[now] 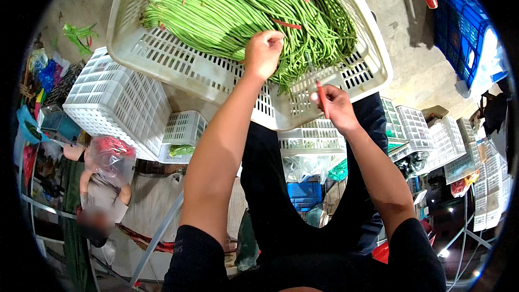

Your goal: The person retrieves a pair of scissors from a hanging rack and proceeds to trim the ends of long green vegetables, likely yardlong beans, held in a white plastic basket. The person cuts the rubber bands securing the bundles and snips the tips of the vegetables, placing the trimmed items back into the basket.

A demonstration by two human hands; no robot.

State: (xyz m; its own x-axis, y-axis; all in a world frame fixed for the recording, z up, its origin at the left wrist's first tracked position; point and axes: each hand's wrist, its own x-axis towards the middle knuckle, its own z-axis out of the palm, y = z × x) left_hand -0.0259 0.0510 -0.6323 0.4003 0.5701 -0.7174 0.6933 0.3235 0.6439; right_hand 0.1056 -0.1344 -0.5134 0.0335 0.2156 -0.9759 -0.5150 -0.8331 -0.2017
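Bundles of long green yardlong beans (211, 12) lie in a white slotted plastic crate (170, 63). Red ties (286, 23) bind them, and a darker green bundle (338, 20) lies along the right side. My left hand (263, 54) is over the beans at their near side, its fingers curled; whether something is pinched between them is hidden. In my right hand (336, 107), above the crate's near right part, is a red-handled tool (322, 99). Its thin, metallic-looking end points away from me towards the bean tips and is hard to make out.
Stacked white crates (117, 101) stand left of the bean crate, and more white crates (432, 138) stand at right. Blue crates (466, 36) are at upper right. Leafy scraps (80, 36) lie on the concrete floor. A person (103, 194) with a plastic bag is at lower left.
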